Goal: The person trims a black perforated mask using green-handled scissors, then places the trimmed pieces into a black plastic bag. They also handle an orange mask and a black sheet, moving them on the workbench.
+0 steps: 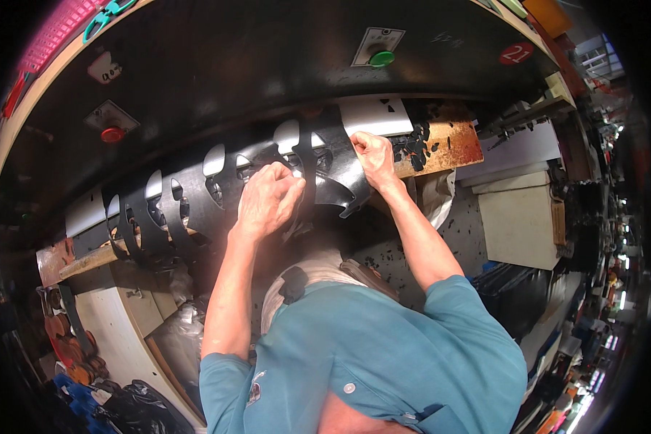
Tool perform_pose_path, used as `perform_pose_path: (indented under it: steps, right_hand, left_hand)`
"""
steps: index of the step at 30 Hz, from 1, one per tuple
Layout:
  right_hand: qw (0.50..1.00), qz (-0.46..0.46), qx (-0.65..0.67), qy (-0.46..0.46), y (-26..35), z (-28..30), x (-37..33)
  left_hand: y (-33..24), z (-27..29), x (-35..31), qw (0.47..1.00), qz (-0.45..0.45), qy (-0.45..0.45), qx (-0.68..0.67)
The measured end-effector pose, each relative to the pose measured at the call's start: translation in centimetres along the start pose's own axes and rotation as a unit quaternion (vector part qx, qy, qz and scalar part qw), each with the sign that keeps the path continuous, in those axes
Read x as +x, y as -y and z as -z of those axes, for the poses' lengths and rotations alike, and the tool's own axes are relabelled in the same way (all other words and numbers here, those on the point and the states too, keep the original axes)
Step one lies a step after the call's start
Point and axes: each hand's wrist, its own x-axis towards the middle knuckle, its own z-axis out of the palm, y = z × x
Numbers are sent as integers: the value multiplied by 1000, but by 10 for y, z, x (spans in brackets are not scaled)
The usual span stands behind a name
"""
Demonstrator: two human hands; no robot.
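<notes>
A glossy black sheet (202, 189), leather-like and full of curved cut-outs, stretches across the work surface and hangs over its near edge. My left hand (267, 199) is closed at the middle of the sheet, its fingers curled and pinched by one of the narrow strips between the holes. Toward the sheet's right end, my right hand (375, 160) pinches the edge with thumb and fingers pressed together. Under the sheet a white board (372, 117) shows through the openings and beyond its right end.
A wide dark machine beam (267, 65) spans the far side, carrying a green button (381, 58) and a red button (113, 135). Small black scraps (414, 145) lie on a worn wooden board (452, 137) at right. Below stand a pale box (517, 220) and a white cabinet (112, 340).
</notes>
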Motion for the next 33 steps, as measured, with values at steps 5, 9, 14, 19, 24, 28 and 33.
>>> perform_pose_path:
  steps: [5, 9, 14, 19, 24, 28, 33]
  right_hand:
    - [997, -61, -14, 43, 2, 3, 0]
    - [997, -53, -20, 53, 7, 6, -3]
    - [988, -113, 91, 51, 4, 7, -6]
    - [922, -287, 258, -8, 15, 24, 0]
    - [958, -194, 201, -59, 45, 23, 38]
    - [998, -23, -5, 55, 57, -14, 110]
    - [972, -15, -208, 104, 68, -60, 151]
  left_hand:
    - [-1, 0, -9, 999, 24, 29, 4]
    - [-4, 4, -10, 999, 24, 21, -9]
    - [-10, 9, -6, 999, 34, 32, -28]
    - [-8, 16, 0, 995, 28, 82, -47]
    - [0, 37, 22, 958, 90, 196, -191]
    - [33, 66, 74, 966, 96, 139, -197]
    - [109, 54, 160, 995, 67, -71, -22]
